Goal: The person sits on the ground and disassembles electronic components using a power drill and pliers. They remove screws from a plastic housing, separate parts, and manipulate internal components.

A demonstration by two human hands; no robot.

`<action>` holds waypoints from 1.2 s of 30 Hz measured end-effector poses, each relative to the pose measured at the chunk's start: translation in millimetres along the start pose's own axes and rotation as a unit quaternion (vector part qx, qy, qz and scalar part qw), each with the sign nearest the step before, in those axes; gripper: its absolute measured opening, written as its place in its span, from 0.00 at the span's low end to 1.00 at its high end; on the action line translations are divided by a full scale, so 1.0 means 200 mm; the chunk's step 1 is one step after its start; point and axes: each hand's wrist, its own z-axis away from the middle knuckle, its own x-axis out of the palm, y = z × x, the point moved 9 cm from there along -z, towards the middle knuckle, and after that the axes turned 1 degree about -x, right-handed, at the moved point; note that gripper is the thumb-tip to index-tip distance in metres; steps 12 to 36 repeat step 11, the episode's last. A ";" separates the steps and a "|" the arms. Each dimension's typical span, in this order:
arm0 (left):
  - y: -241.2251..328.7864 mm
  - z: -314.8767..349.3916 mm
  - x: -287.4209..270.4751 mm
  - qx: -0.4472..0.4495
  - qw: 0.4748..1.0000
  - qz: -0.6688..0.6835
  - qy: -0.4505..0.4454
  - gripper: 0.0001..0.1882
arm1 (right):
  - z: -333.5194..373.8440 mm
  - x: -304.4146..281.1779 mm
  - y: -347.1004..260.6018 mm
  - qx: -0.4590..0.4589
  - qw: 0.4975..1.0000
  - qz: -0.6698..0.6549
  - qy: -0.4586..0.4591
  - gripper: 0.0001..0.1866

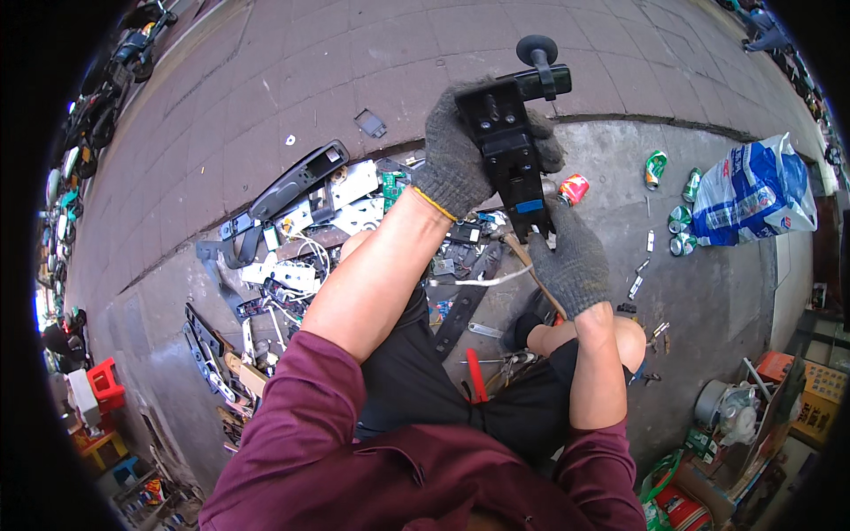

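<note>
My left hand (460, 155), in a grey knitted glove, is closed around a black metal-and-plastic bracket (509, 150) held up ahead of me. A round dark knob (537, 50) sticks out from its top crosspiece, and a blue patch marks its lower part. My right hand (571, 270), gloved alike, is closed at the bracket's lower end, its fingertips partly hidden. Just below that hand a wooden-handled tool (536, 279) slants down toward my knee. A white cable (487, 281) crosses beneath the bracket. Red-handled pliers (478, 376) lie between my legs.
Dismantled parts cover the ground on my left, with a long black plastic housing (301, 180) among them. A red can (574, 188) and several green cans (655, 170) stand or lie near a blue-and-white bag (753, 195). Crates and boxes (801, 398) sit at the right.
</note>
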 end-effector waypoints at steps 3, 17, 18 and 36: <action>-0.04 -0.02 0.05 0.004 0.988 -0.152 -0.032 0.36 | -0.04 -0.07 0.10 0.040 0.999 0.024 0.008 0.19; -0.19 0.06 0.09 -0.116 0.811 -0.569 -0.070 0.14 | -0.07 -0.23 0.21 0.049 0.759 -0.650 -0.010 0.33; -0.19 0.06 0.09 -0.116 0.811 -0.569 -0.070 0.14 | -0.07 -0.23 0.21 0.049 0.759 -0.650 -0.010 0.33; -0.19 0.06 0.09 -0.116 0.811 -0.569 -0.070 0.14 | -0.07 -0.23 0.21 0.049 0.759 -0.650 -0.010 0.33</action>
